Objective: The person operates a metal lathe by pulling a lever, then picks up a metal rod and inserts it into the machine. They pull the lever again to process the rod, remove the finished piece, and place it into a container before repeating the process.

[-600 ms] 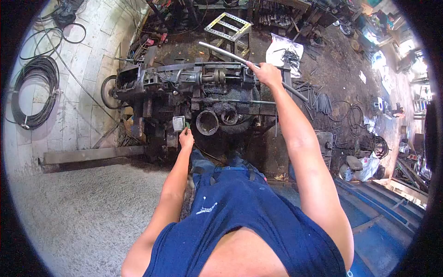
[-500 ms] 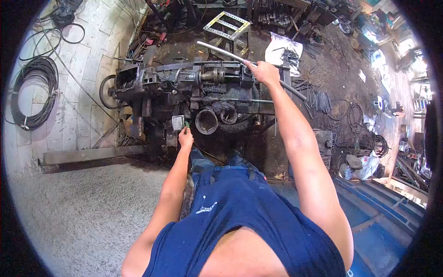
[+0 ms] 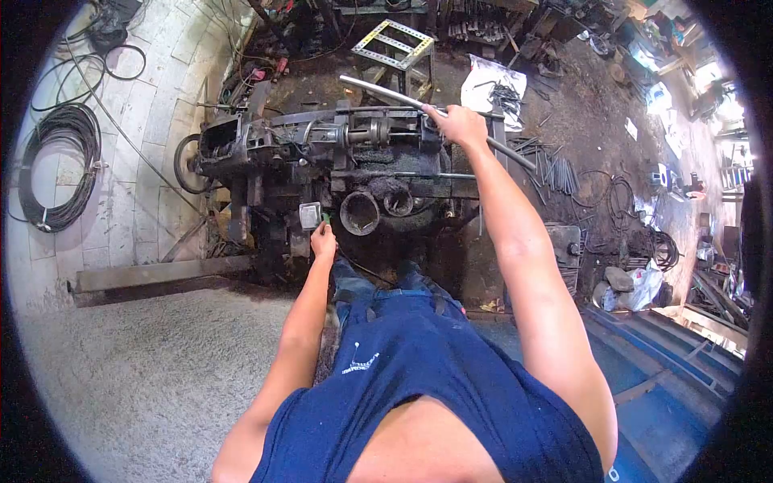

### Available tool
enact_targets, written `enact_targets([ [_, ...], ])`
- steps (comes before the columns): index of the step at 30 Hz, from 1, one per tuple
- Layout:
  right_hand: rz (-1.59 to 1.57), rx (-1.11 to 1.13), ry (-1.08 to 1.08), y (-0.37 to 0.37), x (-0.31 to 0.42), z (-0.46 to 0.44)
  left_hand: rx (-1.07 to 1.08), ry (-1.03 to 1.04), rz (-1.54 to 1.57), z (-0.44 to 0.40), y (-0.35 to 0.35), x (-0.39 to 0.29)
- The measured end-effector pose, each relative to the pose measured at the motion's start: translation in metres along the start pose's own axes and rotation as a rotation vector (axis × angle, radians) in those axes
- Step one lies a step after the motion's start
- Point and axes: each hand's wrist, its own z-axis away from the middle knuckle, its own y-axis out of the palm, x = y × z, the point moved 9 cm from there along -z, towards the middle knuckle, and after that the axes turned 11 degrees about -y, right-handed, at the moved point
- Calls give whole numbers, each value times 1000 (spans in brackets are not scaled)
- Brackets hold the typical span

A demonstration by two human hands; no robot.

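My right hand (image 3: 461, 126) is wrapped round a long metal bar (image 3: 385, 92), which slants across the back of a dark, greasy machine (image 3: 278, 137). The bar reaches beyond the hand on both sides. Low on the machine's near side, my left hand (image 3: 324, 240) has its fingers closed at a small green part next to a grey box (image 3: 310, 215); what they hold is too small to make out. Right of that hand are two round, cup-like openings, a larger one (image 3: 360, 213) and a smaller one (image 3: 398, 202). A ringed collar (image 3: 368, 131) sits along the machine's top.
Beyond the machine stands a stool-like metal frame (image 3: 393, 43). Small metal parts lie on a white sheet (image 3: 493, 84), with rods (image 3: 555, 171) on the floor nearby. A cable coil (image 3: 60, 165) hangs on the left wall; a metal beam (image 3: 161, 274) lies below.
Both hands keep their places on the bar and beside the grey box. The collar on the machine shows a different side, as if turned. The view has shifted very slightly.
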Motion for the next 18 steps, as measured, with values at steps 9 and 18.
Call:
enact_targets([
  [9,31,-42,6,-1,-3,2,1,-9,14,0,4,4],
  [18,18,-56,-14,-1,-11,1,16,-23,65,-3,3,8],
])
